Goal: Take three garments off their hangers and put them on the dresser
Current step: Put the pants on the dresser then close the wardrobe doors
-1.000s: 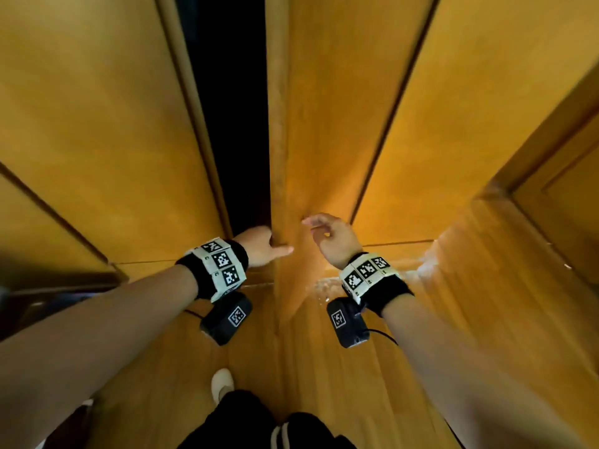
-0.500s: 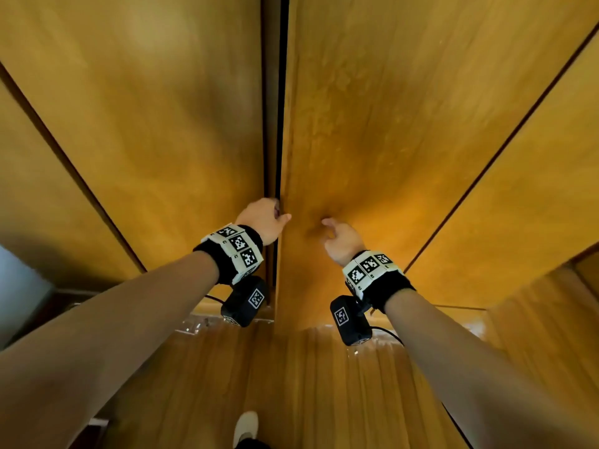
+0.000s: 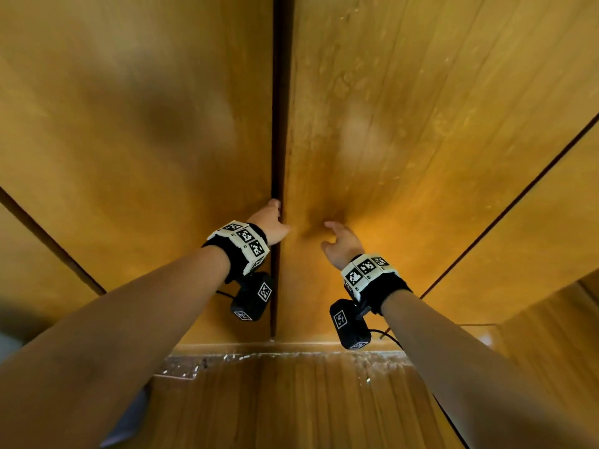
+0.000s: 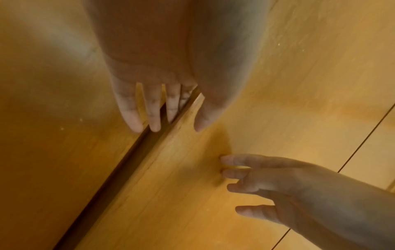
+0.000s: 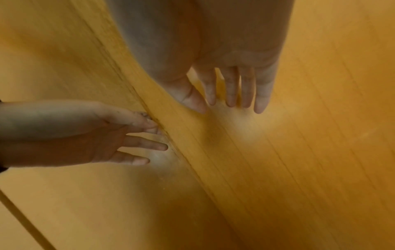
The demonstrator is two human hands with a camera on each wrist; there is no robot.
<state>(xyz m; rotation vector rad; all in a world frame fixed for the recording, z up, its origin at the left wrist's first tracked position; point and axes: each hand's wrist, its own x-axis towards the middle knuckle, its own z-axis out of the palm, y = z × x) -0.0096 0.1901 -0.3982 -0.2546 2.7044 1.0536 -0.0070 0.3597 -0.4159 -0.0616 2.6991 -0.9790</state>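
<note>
While your left hand (image 3: 270, 223) rests against the amber-brown wooden wardrobe door (image 3: 136, 131) on its side, its straight fingers (image 4: 154, 116) reach into the narrow dark gap (image 3: 279, 108) where that door meets the matching wooden door (image 3: 405, 124) beyond your thumb. Your right hand (image 3: 342, 243) is just beside the left but apart from it, fingers (image 5: 230, 91) spread and nearly straight, the tips at or just off the face of that second door; neither hand is holding anything. Both wrists carry black bands with white square-patterned markers (image 3: 244, 238), each with a small black camera box (image 3: 350, 324) hanging under the wrist. Below your forearms runs a glossy plank floor (image 3: 291, 400) of the same warm wood. No garments, hangers or dresser are in view; the doors in front of your hands are all but closed.
</note>
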